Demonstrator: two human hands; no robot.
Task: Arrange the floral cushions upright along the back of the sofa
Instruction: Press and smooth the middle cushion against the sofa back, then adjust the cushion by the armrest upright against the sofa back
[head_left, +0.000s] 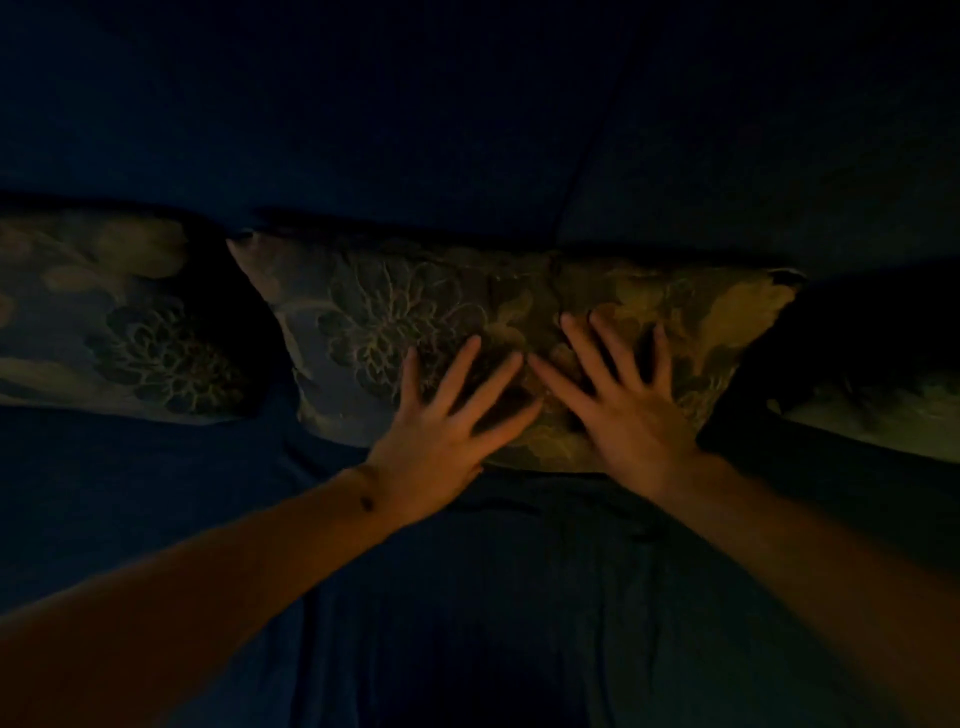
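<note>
The scene is very dim. A floral cushion leans upright against the dark blue sofa back in the middle. My left hand and my right hand both lie flat on its front face, fingers spread, holding nothing. A second floral cushion stands against the back at the left. Only part of a third floral cushion shows at the right edge, the rest lost in shadow.
The dark blue sofa seat spreads below the cushions, its cover slightly wrinkled near my wrists. A black shadowed gap separates the middle and right cushions. A seam runs down the sofa back right of centre.
</note>
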